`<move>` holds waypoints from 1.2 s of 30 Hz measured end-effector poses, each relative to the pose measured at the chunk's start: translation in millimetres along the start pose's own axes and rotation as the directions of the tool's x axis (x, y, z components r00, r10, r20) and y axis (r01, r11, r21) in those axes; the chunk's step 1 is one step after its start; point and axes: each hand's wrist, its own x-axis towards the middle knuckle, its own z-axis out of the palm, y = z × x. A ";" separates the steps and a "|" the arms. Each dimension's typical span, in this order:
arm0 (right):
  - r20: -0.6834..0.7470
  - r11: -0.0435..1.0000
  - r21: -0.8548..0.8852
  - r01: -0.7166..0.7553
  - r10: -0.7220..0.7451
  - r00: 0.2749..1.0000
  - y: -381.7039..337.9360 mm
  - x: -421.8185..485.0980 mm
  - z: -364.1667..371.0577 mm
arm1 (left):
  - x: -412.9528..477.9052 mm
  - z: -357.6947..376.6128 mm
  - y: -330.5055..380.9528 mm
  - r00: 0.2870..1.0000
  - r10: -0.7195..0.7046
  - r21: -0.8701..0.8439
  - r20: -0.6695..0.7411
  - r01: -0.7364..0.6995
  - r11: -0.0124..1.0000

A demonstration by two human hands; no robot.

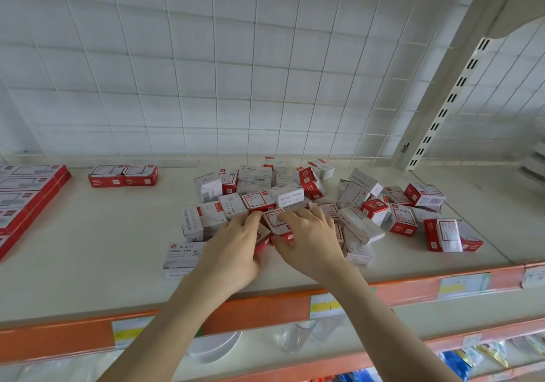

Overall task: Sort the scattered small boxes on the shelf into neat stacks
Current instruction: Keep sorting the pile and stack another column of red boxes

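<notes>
Both hands meet on one box at the near edge of the pile.

At the far left of the shelf (88,234) lie flat red stacks (29,192) in order, then a neat pair of red boxes (122,175), well apart from the pile. Next is a grey paper clips box (182,254), and just beside it my left hand (233,249); its fingers are bent against the left side of the red-and-white box (275,222), but whether it really grips I cannot tell. My right hand (309,240) holds this same box, fingers over its top and thumb at its near edge. The scattered small boxes (398,213) spread further right, so I judge the right hand nearer to them, and the tidy place lies on the left hand's side.
</notes>
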 end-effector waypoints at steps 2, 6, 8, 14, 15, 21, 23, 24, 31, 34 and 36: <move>0.021 1.000 -0.008 -0.012 0.012 1.000 -0.9 1.1 -0.3 | -0.8 -1.0 -0.9 1.000 -0.009 -0.026 -0.012 0.009 1.000; -0.003 1.000 -0.009 -0.028 0.028 1.000 -3.2 2.4 0.8 | -1.5 -1.1 -3.8 1.000 -0.007 -0.050 -0.029 0.006 0.999; -0.033 1.000 0.001 -0.027 0.027 0.999 -3.8 1.2 2.0 | -2.9 -1.5 -4.8 1.000 0.010 -0.056 -0.024 -0.012 0.998; -0.101 0.998 0.055 0.009 -0.004 0.995 -2.1 -4.4 4.1 | -5.4 -3.2 -7.9 0.996 0.091 -0.065 0.015 -0.090 0.994; -0.102 0.998 0.058 0.010 -0.004 0.995 -2.0 -4.7 4.2 | -5.1 -3.4 -8.1 0.995 0.097 -0.068 0.020 -0.096 0.993; -0.070 0.997 0.079 0.008 -0.002 0.998 -3.9 -7.4 0.0 | -3.7 -4.4 -7.9 0.996 0.089 -0.093 0.018 -0.087 0.992; -0.057 0.997 0.081 0.017 -0.013 0.998 -4.3 -8.1 -1.3 | -3.7 -2.9 -9.0 0.997 0.071 -0.087 0.015 -0.069 0.994; -0.051 0.996 0.083 0.021 -0.016 0.999 -4.2 -8.9 -2.4 | -3.6 -1.8 -9.8 0.998 0.063 -0.077 0.012 -0.062 0.995; -0.051 0.997 0.076 0.034 -0.030 0.998 -3.1 -19.2 -3.4 | -3.4 1.8 -9.0 0.999 0.012 -0.023 -0.038 -0.013 1.000; -0.114 0.998 0.043 0.049 -0.044 0.993 -3.5 -25.0 -1.4 | -3.4 4.5 -8.3 0.999 0.000 0.013 -0.038 0.001 1.000; -0.127 0.999 0.014 0.051 -0.049 0.991 -4.0 -28.2 -1.4 | -4.0 5.5 -6.9 0.999 0.007 0.036 -0.038 -0.006 0.999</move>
